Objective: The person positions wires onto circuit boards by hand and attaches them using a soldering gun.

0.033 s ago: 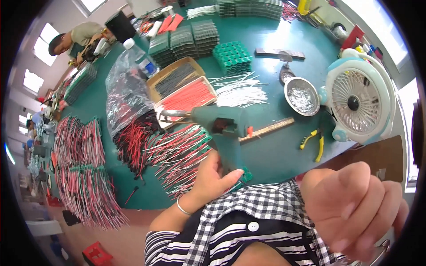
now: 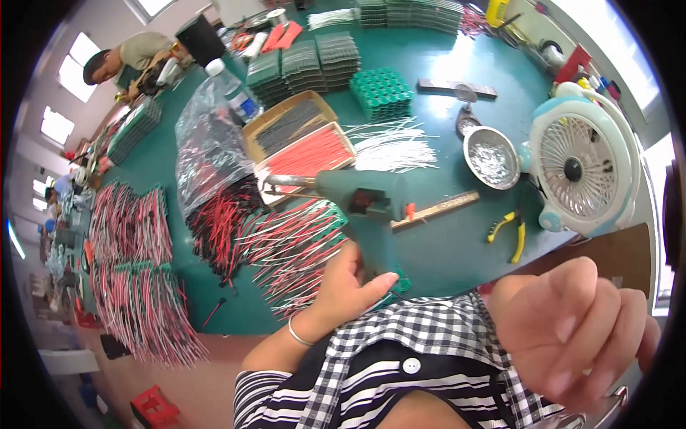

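Note:
My left hand (image 2: 345, 286) is closed around the lower handle of a dark green glue gun (image 2: 366, 202). The gun stands upright on the green table (image 2: 429, 257), its metal nozzle (image 2: 284, 183) pointing left over a heap of red and black wires (image 2: 289, 247). A silver bracelet circles that wrist. My right hand (image 2: 572, 332) is raised close to the camera at the lower right, its back toward me and fingers curled. Its palm is hidden, and a bit of metal (image 2: 607, 409) shows beneath it.
A pale blue desk fan (image 2: 579, 168), a metal bowl (image 2: 491, 157), yellow-handled pliers (image 2: 509, 232) and a wooden stick (image 2: 436, 209) lie to the right. Cardboard trays of wires (image 2: 300, 143), a plastic bag (image 2: 211, 143) and white wires (image 2: 393, 146) sit behind. Another person (image 2: 121, 61) works far left.

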The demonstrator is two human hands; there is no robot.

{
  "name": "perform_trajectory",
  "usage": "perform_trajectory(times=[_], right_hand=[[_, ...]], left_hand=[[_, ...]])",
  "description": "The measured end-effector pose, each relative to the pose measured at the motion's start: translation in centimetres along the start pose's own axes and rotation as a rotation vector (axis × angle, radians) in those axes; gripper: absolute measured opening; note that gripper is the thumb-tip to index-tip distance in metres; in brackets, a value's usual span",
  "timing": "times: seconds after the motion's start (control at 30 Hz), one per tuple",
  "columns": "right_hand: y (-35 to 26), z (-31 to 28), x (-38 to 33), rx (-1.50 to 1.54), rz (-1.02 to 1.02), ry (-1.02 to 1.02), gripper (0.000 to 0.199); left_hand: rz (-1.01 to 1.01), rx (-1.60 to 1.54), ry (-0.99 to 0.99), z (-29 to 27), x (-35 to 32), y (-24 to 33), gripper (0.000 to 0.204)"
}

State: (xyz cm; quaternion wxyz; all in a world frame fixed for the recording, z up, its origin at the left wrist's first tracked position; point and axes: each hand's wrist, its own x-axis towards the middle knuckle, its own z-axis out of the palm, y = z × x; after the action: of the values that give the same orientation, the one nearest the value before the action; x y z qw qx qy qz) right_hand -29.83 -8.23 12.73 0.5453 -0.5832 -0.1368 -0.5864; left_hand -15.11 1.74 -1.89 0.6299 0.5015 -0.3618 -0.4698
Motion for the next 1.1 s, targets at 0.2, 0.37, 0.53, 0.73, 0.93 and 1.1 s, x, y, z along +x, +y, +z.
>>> perform_trajectory(times=[0.2,0.37,0.53,0.73,0.93,1.1], right_hand=[[4.0,-6.0,-4.1,-0.235,0.895,-0.503,0.022],[8.7,-4.8,-10.5,-0.073,0.933,-0.153,0.04],[9.7,-4.4,-8.2,0.205,1.044,0.104,0.045],[4.5,-13.0,-2.2,-0.198,0.765,-0.075,0.038],[-2.5,-18.5,7.8,-0.909,0.617,-0.339,0.035],[-6.4,-17.5,10.6,-1.193,0.699,-0.484,0.044]], left_hand=[[0.058,0.035,0.081,-0.5,-1.3,0.1,0.051],[0.126,0.243,0.093,1.0,-0.2,-0.6,0.051],[0.045,0.922,-0.067,1.9,-0.2,1.6,0.053],[0.47,1.35,-0.14,-6.2,-3.6,0.3,0.058],[0.441,1.337,-0.015,-5.7,-3.9,-0.9,0.058],[0.492,1.214,0.023,-5.1,-3.2,-1.7,0.053]])
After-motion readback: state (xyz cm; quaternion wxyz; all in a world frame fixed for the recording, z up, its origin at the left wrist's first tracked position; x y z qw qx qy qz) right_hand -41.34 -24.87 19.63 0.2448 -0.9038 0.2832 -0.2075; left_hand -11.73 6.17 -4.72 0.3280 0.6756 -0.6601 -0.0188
